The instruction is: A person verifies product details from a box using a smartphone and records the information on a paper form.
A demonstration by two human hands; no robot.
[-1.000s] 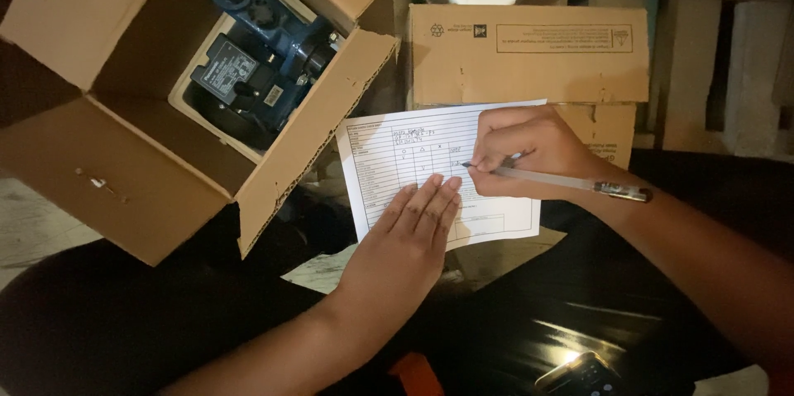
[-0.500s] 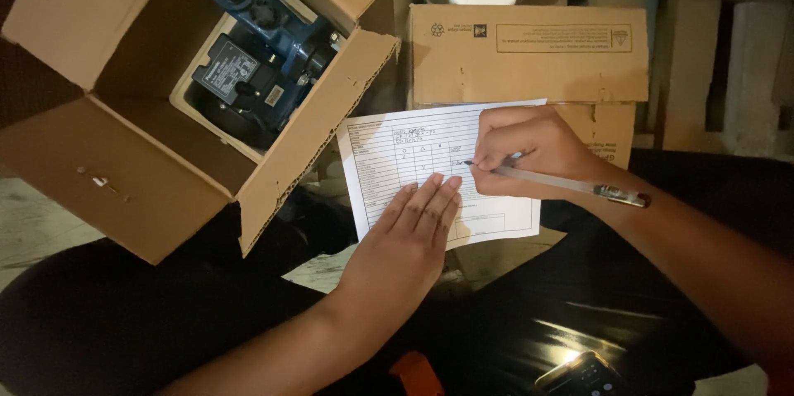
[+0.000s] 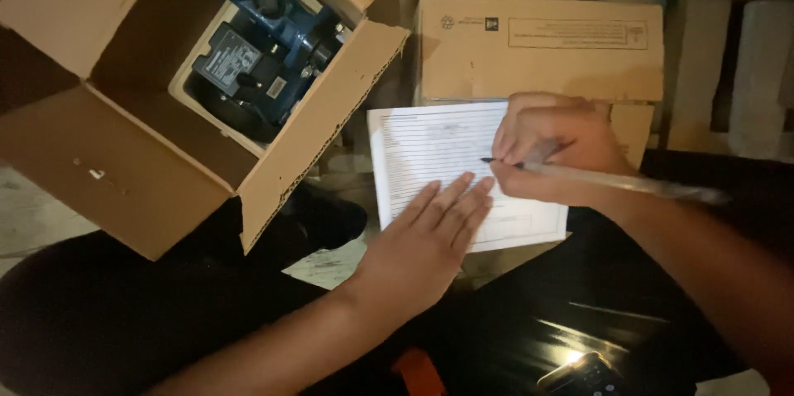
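Observation:
A white lined form [image 3: 430, 156] lies in front of me on a cardboard surface. My left hand [image 3: 422, 243] rests flat on its lower part, fingers together, pinning the sheet. My right hand [image 3: 550, 148] grips a clear pen [image 3: 612, 183], whose dark tip touches the middle of the form. To the left stands an open cardboard box [image 3: 157, 173] with a dark blue motor-like machine [image 3: 265, 57] set in a white foam insert.
A closed cardboard box [image 3: 538, 49] stands behind the form. Black clothed legs [image 3: 124, 313] fill the lower frame, with a phone-like glint [image 3: 579, 371] at bottom right. Pale boards [image 3: 753, 73] lean at far right.
The view has shifted slightly, and my right hand with the pen has moved a little along the form. My left hand stays flat on the sheet.

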